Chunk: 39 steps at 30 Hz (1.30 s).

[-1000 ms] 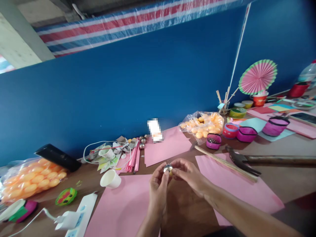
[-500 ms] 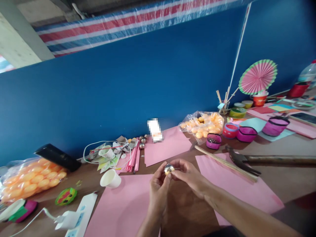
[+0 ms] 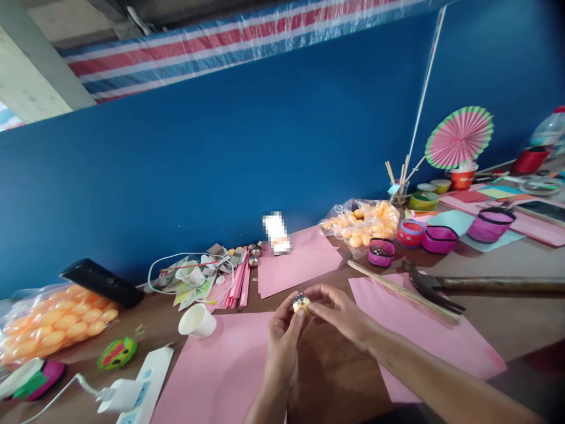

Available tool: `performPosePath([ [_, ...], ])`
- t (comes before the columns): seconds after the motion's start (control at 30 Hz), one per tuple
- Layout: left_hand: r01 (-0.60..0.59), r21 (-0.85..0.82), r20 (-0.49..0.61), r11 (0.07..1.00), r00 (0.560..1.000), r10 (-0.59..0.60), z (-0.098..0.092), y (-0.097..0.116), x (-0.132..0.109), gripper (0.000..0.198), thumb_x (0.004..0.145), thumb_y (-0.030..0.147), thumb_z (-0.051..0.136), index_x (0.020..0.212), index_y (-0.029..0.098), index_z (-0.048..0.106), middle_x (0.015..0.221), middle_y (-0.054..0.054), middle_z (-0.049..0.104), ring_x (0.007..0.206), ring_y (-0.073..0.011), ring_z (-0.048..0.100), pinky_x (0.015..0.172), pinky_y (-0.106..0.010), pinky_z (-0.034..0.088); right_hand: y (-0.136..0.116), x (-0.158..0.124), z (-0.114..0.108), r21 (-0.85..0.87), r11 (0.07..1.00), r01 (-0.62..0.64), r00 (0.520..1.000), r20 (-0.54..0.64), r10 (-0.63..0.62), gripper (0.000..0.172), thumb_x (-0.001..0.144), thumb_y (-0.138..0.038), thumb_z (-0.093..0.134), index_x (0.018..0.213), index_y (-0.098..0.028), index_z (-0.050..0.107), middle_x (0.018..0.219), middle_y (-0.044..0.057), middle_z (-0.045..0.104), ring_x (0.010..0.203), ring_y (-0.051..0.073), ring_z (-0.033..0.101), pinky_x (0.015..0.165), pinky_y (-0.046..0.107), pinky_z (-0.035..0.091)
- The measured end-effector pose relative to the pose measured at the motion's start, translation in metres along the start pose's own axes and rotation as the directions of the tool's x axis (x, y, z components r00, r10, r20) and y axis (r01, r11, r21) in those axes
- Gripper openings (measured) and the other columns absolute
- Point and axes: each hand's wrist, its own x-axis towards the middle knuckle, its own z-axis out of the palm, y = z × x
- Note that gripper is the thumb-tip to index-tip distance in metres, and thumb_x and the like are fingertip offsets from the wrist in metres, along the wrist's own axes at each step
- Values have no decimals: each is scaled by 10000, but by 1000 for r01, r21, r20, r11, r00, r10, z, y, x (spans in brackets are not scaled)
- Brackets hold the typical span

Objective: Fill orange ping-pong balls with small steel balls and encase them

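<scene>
A small ball (image 3: 301,302), shiny silver on top and pale orange below, sits between the fingertips of both hands. My left hand (image 3: 283,335) has its thumb and fingers closed round the ball from the left. From the right, my right hand (image 3: 339,312) pinches it too, its fingertips partly hidden behind the ball. Both hands are above the brown table between two pink paper sheets, the left sheet (image 3: 220,365) and the right sheet (image 3: 428,330). Several similar silver balls (image 3: 254,253) lie further back by the wall.
A hammer (image 3: 441,285) and a wooden stick (image 3: 406,294) lie to the right. Clear bags of orange balls, one at right (image 3: 366,221) and one at left (image 3: 57,321), flank a white paper cup (image 3: 197,321). A power strip (image 3: 148,383) sits at the front left.
The ball has turned slightly in my fingers, so more of its pale orange half shows below the silver. The hands stay in nearly the same place.
</scene>
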Motion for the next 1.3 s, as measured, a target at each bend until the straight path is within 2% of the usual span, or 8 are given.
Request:
performPosePath([
  [0.1, 54, -113, -12, 992, 998, -56, -10, 0, 4, 374, 685, 244, 666, 1046, 179, 589, 924, -55, 677, 801, -135, 642, 784, -254, 493, 7, 2, -39, -440, 884, 160, 983, -10, -183, 287, 760, -348, 556, 1011, -208, 565, 1008, 71, 590, 875, 210, 562, 758, 345, 451],
  [0.2, 85, -224, -28, 971, 995, -94, -20, 2, 9, 293, 672, 229, 677, 951, 166, 618, 836, -43, 682, 751, -134, 649, 701, -217, 512, 17, -2, -89, -858, 497, 127, 960, -19, -278, 274, 752, -267, 529, 1010, -184, 573, 1079, 112, 554, 1017, 275, 487, 856, 406, 373],
  [0.3, 104, -285, -41, 953, 992, -121, -23, 4, 13, 192, 665, 217, 682, 835, 146, 625, 777, -46, 678, 744, -149, 651, 667, -210, 519, 28, -11, -126, -980, 161, -119, 970, -149, -190, 277, 748, -232, 477, 990, -153, 587, 1070, 146, 551, 965, 311, 501, 759, 401, 392],
  [0.4, 113, -294, -57, 949, 989, -135, -20, 4, 15, 156, 675, 196, 674, 801, 124, 617, 760, -63, 676, 729, -156, 651, 661, -217, 525, 38, -17, -143, -982, 59, -182, 971, -189, -145, 283, 791, -246, 421, 1023, -174, 566, 987, 112, 587, 891, 280, 533, 737, 362, 383],
  [0.73, 71, -263, -102, 962, 990, -101, -23, -1, 16, 217, 670, 214, 684, 864, 138, 623, 804, -52, 678, 752, -165, 655, 658, -217, 534, 40, -18, -142, -989, 87, -121, 957, -140, -254, 413, 795, -89, 330, 1158, -180, 502, 967, 99, 586, 864, 236, 527, 706, 312, 379],
  [0.93, 38, -202, -102, 979, 993, -60, -19, -10, 23, 236, 642, 263, 701, 817, 120, 635, 727, -42, 662, 650, -130, 639, 585, -196, 524, 12, -31, -103, -738, 674, 22, 982, -109, -152, 333, 881, -270, 296, 1160, -163, 441, 1003, 90, 604, 844, 188, 576, 661, 283, 459],
  [1.03, 33, -150, -111, 988, 993, -50, -14, -12, 22, 263, 628, 277, 709, 827, 121, 638, 730, -41, 659, 631, -121, 631, 585, -199, 520, -16, -39, -78, -554, 832, 10, 1000, 22, 3, 376, 879, -382, 347, 1186, -183, 434, 898, 65, 627, 765, 178, 594, 527, 233, 457],
  [1.3, 32, -13, -104, 999, 994, -33, -14, -10, 20, 331, 635, 301, 705, 893, 108, 629, 745, -51, 654, 588, -102, 615, 568, -191, 501, -60, -47, -53, -614, 773, 159, 985, 150, -83, 310, 869, -302, 377, 1103, -208, 557, 900, 48, 642, 781, 169, 577, 685, 261, 453],
])
